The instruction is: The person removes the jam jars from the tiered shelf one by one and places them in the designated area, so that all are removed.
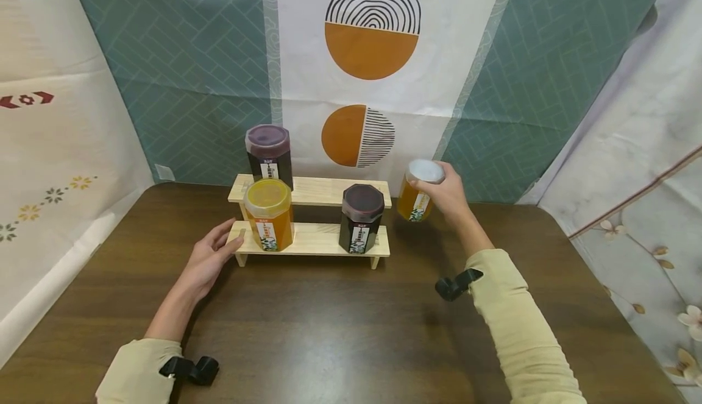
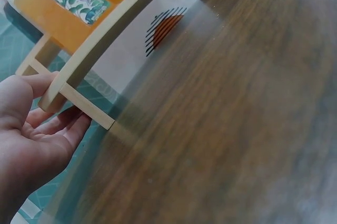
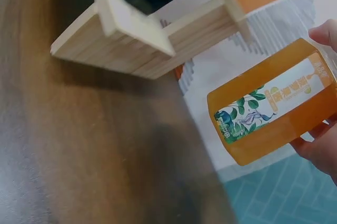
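Note:
A two-tier wooden rack point(image 1: 318, 239) stands on the brown table. My left hand point(image 1: 208, 259) grips the left end of its lower shelf, thumb on top and fingers beneath in the left wrist view. My right hand point(image 1: 448, 195) holds an orange jar point(image 1: 411, 204) with a whitish lid, near its top, just right of the rack. In the right wrist view its label point(image 3: 271, 98) shows leaves. On the lower shelf sit a yellow-lidded orange jar point(image 1: 276, 230) at the left and a dark jar point(image 1: 359, 230) at the right. A purple-lidded dark jar point(image 1: 269, 151) occupies the upper shelf's left end.
Behind the rack hangs a green and white cloth point(image 1: 367, 96) with orange half-circles. Patterned white cloths flank the table point(image 1: 329, 325) on both sides. Each sleeve carries a black wrist mount, such as the one point(image 1: 459, 284) on the right.

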A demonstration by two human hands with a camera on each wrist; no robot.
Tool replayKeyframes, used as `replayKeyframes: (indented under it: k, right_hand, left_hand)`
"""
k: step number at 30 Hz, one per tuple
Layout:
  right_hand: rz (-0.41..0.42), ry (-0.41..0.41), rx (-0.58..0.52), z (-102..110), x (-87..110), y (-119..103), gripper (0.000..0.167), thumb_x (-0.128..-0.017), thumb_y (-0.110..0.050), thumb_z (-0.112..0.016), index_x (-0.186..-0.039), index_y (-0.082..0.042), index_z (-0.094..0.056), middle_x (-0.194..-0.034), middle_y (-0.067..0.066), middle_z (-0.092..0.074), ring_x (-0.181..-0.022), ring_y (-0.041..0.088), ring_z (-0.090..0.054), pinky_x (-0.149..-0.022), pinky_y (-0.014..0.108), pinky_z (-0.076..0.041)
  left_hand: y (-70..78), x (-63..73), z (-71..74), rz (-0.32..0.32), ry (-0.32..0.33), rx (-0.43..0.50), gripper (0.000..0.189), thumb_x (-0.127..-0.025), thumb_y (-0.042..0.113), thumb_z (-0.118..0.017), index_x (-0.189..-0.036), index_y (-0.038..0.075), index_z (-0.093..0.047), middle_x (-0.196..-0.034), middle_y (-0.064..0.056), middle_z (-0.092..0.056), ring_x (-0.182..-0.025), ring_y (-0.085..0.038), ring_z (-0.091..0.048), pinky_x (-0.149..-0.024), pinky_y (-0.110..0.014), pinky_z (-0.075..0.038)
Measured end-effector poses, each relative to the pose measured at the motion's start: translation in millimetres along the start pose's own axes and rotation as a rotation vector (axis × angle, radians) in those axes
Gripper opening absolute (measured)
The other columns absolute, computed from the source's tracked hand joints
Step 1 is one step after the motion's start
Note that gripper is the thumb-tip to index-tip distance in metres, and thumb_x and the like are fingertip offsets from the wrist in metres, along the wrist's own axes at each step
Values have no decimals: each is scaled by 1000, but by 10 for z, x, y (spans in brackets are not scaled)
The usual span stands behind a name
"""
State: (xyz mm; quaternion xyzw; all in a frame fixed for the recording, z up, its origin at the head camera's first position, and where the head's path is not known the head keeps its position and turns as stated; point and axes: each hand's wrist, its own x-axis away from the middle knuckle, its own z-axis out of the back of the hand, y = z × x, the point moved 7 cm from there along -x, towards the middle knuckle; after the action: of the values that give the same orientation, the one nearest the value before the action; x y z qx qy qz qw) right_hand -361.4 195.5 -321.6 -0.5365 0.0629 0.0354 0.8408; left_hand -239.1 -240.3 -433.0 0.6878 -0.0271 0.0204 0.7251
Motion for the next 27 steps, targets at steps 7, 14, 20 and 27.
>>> replayKeyframes:
  k: [7, 14, 20, 27]
  right_hand:
    - [-17, -2, -16, -109, 36, 261, 72, -81, -16, -73, -141, 5, -37, -134, 25, -45, -115, 37, -47, -94, 50, -43]
    - [-66, 17, -51, -170, 89, 515, 73, -82, -13, -72, -143, 3, -35, -137, 24, -42, -118, 37, -45, -95, 48, -42]
    - [-54, 10, -96, -209, 86, 573, 73, -82, -12, -71, -143, 2, -34, -137, 24, -41, -117, 36, -44, -94, 47, -41]
    - [-54, -38, -111, -248, 83, 587, 78, -84, -13, -70, -147, 1, -27, -139, 23, -38, -119, 34, -42, -94, 43, -40]
  left_hand:
    - [-11, -11, -15, -2, -2, -39, 75, -100, 31, -55, -155, 3, -12, -151, -27, -26, -117, -7, -46, -89, -11, -41]
    - [-2, 0, -49, 0, -12, -65, 74, -101, 31, -53, -154, 2, -11, -151, -27, -27, -130, -25, -39, -89, -11, -41]
    - [10, 4, -26, -6, -10, -79, 74, -101, 32, -53, -155, 2, -11, -151, -27, -26, -130, -26, -38, -90, -12, -41]
    - [8, 17, -2, -3, -6, -75, 75, -101, 33, -53, -155, 2, -12, -151, -27, -27, -123, -13, -43, -89, -11, -41]
